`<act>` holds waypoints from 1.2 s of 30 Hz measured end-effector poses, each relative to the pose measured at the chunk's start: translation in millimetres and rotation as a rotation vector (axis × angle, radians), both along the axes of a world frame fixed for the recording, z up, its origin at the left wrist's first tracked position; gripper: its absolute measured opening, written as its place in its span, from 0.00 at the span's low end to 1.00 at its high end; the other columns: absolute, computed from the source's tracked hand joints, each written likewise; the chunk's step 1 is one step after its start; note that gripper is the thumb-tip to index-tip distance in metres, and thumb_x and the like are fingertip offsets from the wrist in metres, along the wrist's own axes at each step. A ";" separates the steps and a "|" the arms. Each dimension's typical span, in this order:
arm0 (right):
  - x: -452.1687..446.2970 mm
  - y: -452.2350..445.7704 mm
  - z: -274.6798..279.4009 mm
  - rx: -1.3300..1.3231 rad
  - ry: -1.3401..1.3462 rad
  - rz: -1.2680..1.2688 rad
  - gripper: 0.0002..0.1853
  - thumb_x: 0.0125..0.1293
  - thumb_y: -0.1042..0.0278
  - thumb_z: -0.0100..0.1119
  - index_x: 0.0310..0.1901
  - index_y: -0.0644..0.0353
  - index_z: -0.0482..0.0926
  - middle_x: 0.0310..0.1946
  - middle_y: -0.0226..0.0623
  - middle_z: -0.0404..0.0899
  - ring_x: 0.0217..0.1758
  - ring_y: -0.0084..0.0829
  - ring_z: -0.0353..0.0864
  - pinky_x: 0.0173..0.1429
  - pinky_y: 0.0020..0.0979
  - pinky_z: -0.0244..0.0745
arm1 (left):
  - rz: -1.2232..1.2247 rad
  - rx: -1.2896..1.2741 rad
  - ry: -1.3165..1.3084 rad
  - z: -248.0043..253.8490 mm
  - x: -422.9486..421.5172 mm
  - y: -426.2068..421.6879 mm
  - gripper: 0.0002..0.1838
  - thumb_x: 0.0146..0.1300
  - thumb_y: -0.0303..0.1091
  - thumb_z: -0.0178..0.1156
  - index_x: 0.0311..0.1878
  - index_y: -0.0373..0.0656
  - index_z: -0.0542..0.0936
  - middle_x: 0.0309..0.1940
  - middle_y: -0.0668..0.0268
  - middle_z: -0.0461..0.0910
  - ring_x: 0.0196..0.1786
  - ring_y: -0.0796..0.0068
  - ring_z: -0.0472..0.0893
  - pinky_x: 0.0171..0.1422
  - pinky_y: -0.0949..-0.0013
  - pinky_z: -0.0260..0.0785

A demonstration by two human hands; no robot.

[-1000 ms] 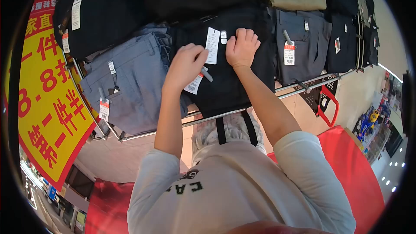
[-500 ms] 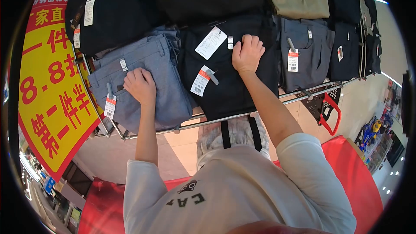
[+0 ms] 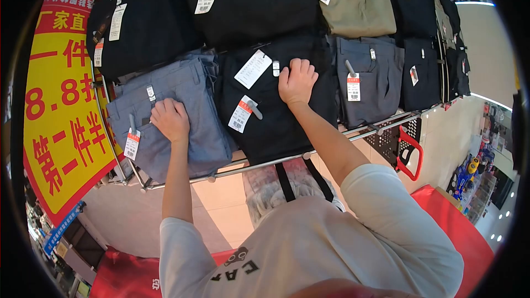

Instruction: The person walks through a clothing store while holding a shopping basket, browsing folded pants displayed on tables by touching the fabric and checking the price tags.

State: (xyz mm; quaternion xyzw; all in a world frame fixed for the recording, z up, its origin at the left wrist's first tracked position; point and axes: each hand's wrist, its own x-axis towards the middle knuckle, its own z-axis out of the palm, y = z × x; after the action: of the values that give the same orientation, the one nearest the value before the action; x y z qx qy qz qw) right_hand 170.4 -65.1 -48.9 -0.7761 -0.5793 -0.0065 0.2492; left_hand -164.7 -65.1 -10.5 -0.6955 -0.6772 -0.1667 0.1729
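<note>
My left hand (image 3: 170,120) rests on folded blue-grey trousers (image 3: 207,132), its fingers loosely bent on the cloth near a pocket. A white-and-red price tag (image 3: 132,143) hangs from a grey security pin left of it. Over folded black trousers (image 3: 276,127) lies my right hand (image 3: 298,81), palm down, with thumb apart and fingers bent. Beside its thumb is a small white size sticker (image 3: 276,68). A large white paper tag (image 3: 253,69) and a red-topped price tag (image 3: 240,115) lie on the same black trousers. Neither hand visibly lifts any cloth.
A metal rack rail (image 3: 248,169) runs along the front of the stacks. Khaki trousers (image 3: 359,5) and dark grey trousers (image 3: 370,85) lie to the right. A yellow-and-red sale sign (image 3: 63,99) stands at left. A black basket with a red handle (image 3: 409,154) is beyond the rail.
The view has shifted, so the rack sits lower and further left in the picture. Both hands stay at nearly the same spots on the trousers.
</note>
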 end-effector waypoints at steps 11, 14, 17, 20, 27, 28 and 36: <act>1.1 -1.4 4.4 0.011 0.026 0.010 0.11 0.61 0.59 0.54 0.39 0.55 0.70 0.38 0.41 0.68 0.45 0.45 0.68 0.50 0.44 0.60 | 0.024 -0.013 0.045 -2.1 1.7 -1.7 0.06 0.62 0.36 0.56 0.32 0.46 0.73 0.33 0.61 0.70 0.41 0.57 0.72 0.46 0.56 0.62; -0.6 -1.2 3.9 0.017 0.015 0.020 0.11 0.61 0.59 0.54 0.39 0.55 0.70 0.39 0.41 0.68 0.45 0.45 0.68 0.50 0.44 0.61 | 0.033 -0.048 0.047 -1.1 1.2 -2.0 0.07 0.62 0.37 0.56 0.32 0.46 0.73 0.34 0.61 0.70 0.41 0.57 0.72 0.47 0.55 0.62; -0.9 -1.6 3.4 0.010 -0.003 -0.004 0.11 0.61 0.58 0.54 0.39 0.54 0.71 0.40 0.40 0.69 0.46 0.45 0.69 0.51 0.45 0.61 | 0.038 -0.061 0.044 -2.5 -0.3 -1.3 0.08 0.62 0.39 0.56 0.32 0.46 0.73 0.34 0.61 0.70 0.42 0.57 0.72 0.48 0.54 0.62; -1.3 -1.5 6.8 -0.005 0.036 0.000 0.11 0.61 0.59 0.56 0.40 0.55 0.72 0.40 0.40 0.70 0.46 0.45 0.70 0.51 0.46 0.62 | 0.050 -0.069 0.061 -1.6 0.9 -1.0 0.08 0.60 0.39 0.56 0.32 0.46 0.73 0.34 0.61 0.70 0.42 0.57 0.71 0.48 0.54 0.62; -28.4 25.5 77.0 0.292 0.428 0.252 0.17 0.60 0.69 0.60 0.52 0.59 0.74 0.45 0.42 0.73 0.50 0.45 0.74 0.55 0.43 0.67 | 0.063 -0.071 0.074 -6.2 -0.5 -0.1 0.09 0.59 0.41 0.56 0.32 0.46 0.73 0.34 0.62 0.70 0.42 0.58 0.71 0.48 0.54 0.62; -32.1 42.4 91.5 0.301 0.521 0.272 0.18 0.61 0.67 0.61 0.52 0.60 0.73 0.45 0.43 0.73 0.49 0.46 0.75 0.54 0.42 0.69 | 0.058 -0.067 0.073 -5.8 -0.6 0.8 0.09 0.59 0.41 0.56 0.32 0.47 0.72 0.35 0.62 0.70 0.42 0.58 0.71 0.48 0.54 0.62; -78.1 166.4 142.9 0.286 0.000 0.594 0.44 0.51 0.49 0.75 0.68 0.55 0.65 0.60 0.51 0.69 0.61 0.51 0.72 0.62 0.46 0.70 | 0.034 -0.050 0.002 -8.5 -7.8 2.0 0.09 0.57 0.40 0.57 0.32 0.48 0.71 0.34 0.62 0.69 0.41 0.58 0.70 0.47 0.55 0.62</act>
State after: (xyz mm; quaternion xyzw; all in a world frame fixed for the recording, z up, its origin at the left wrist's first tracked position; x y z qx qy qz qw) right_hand 92.3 101.3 93.9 -0.5305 -0.7734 -0.0151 0.3466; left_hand -172.4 -63.1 -19.0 -0.6882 -0.6927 -0.1461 0.1587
